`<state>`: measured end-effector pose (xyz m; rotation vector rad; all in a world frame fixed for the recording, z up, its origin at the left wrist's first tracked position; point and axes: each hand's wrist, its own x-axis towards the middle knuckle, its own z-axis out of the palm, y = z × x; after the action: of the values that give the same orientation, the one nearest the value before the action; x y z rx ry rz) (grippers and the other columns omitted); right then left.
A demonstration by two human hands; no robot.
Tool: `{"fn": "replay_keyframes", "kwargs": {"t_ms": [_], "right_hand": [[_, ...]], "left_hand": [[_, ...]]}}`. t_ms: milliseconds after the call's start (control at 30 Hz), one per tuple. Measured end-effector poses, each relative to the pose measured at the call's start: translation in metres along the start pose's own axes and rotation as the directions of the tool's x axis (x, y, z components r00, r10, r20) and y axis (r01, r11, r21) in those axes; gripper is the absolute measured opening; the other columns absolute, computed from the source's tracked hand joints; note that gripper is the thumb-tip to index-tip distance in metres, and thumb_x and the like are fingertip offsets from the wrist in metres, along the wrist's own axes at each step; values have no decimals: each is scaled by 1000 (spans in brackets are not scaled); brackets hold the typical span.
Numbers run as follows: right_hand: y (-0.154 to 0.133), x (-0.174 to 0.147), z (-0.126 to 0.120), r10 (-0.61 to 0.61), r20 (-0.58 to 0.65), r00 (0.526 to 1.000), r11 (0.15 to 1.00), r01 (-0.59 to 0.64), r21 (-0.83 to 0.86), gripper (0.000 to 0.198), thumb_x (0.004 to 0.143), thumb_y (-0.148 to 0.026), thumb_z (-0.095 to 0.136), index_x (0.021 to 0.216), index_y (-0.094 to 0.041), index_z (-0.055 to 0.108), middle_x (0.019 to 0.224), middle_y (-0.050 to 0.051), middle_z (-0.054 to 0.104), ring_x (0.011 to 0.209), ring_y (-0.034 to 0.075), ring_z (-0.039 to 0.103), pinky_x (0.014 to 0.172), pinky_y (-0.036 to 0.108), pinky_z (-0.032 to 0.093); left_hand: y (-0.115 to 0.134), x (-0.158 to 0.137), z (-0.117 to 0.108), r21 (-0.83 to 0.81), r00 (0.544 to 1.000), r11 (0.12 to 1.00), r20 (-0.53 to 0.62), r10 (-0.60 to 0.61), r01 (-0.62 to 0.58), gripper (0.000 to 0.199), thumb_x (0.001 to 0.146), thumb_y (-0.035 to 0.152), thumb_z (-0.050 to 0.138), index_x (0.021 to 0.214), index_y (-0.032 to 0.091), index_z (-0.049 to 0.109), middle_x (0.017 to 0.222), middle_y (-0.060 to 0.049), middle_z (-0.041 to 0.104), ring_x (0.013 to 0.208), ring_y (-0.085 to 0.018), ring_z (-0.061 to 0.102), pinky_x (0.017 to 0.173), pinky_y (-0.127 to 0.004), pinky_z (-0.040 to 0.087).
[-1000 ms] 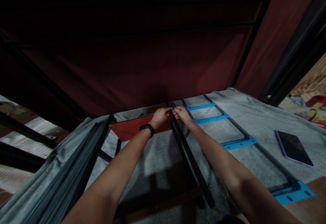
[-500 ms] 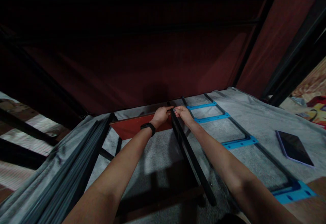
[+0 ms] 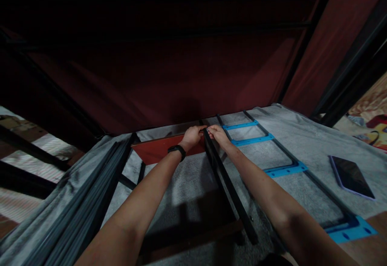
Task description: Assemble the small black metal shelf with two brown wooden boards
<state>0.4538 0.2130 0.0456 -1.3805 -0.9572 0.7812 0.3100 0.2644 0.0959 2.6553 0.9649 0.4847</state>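
Observation:
My left hand [image 3: 192,136], with a dark band on the wrist, is closed around the far end of a black metal bar [image 3: 232,197]. An orange-red board [image 3: 160,151] runs leftward from that bar, below the same hand. On the bar's other side, my right hand [image 3: 218,133] pinches something tiny and shiny against it. That piece is too small to name. The bar belongs to a black frame lying on a grey cloth [image 3: 187,189]. A second brown-edged board [image 3: 199,237] crosses the frame's near end in shadow.
To the right lies a dark ladder-like frame with blue strips [image 3: 286,169], and beyond it a phone [image 3: 352,177]. Several grey bars [image 3: 81,201] are bundled at left. A dark red panel [image 3: 181,76] with black framing stands behind, and black legs [image 3: 27,179] reach in at left.
The view has shifted very slightly. Both hands stay at the bar's far end in nearly the same grip.

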Motion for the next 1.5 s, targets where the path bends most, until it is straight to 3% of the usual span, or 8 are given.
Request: {"fn": "replay_keyframes", "kwargs": {"t_ms": [167,333,467,600,767,1033,1233,1500], "right_hand": [[-3,4,0,-96,-18,995,957,87,-275,34,94,-37,48,63,-22,50,61,1,56,65,14,58,60,22,45],[-3,3,2,99,-9,995,993,-99,-63,36,97,-45,40,75,-20,54,60,0,58,50,13,53,53,25,45],[-5,1,4,-14,7,1000,995,14,-96,14,89,-33,52,80,-21,53,66,-3,57,61,12,56,62,22,46],[-7,3,3,-62,-25,998,960,53,-275,24,90,-33,51,69,-21,53,70,1,60,78,16,60,74,25,46],[-6,1,2,72,20,997,992,-70,-101,33,96,-44,42,76,-20,54,62,1,58,57,13,57,57,23,46],[-10,4,2,-23,-38,999,974,14,-227,30,92,-37,53,66,-22,47,60,-1,54,63,14,57,60,23,44],[-4,2,5,-2,50,999,1000,1,17,26,86,-42,57,74,-20,51,59,-3,53,54,11,51,54,22,43],[0,4,3,-164,-7,986,956,158,-248,29,89,-42,47,68,-23,51,64,-1,55,69,15,55,68,25,44]], "left_hand": [[1,0,-1,-5,1000,1000,-9,15,-15,46,88,17,57,133,22,62,127,-7,67,115,-22,63,104,-30,45],[1,-1,-1,6,1000,1000,-8,7,-7,46,88,16,57,134,21,62,127,-8,67,113,-22,64,102,-30,46],[1,-1,0,15,1000,1000,-6,8,-8,46,89,17,56,135,21,61,126,-9,67,114,-23,64,101,-31,46],[2,-1,-2,24,1000,1000,1,3,-3,47,89,17,56,135,23,61,127,-7,67,114,-21,63,102,-29,45],[1,-1,-2,28,1000,1000,12,-9,9,47,90,18,56,136,22,59,130,-6,66,115,-20,63,102,-28,45],[0,0,-1,52,1000,999,1,-4,4,47,90,20,56,137,25,59,129,-5,66,115,-20,63,103,-29,45],[0,0,0,60,1000,998,8,-18,18,48,91,20,55,139,23,57,129,-6,66,118,-20,62,103,-29,45],[1,-1,-1,61,1000,998,10,-9,8,46,90,20,56,136,26,60,128,-5,67,117,-21,62,103,-30,46]]}}
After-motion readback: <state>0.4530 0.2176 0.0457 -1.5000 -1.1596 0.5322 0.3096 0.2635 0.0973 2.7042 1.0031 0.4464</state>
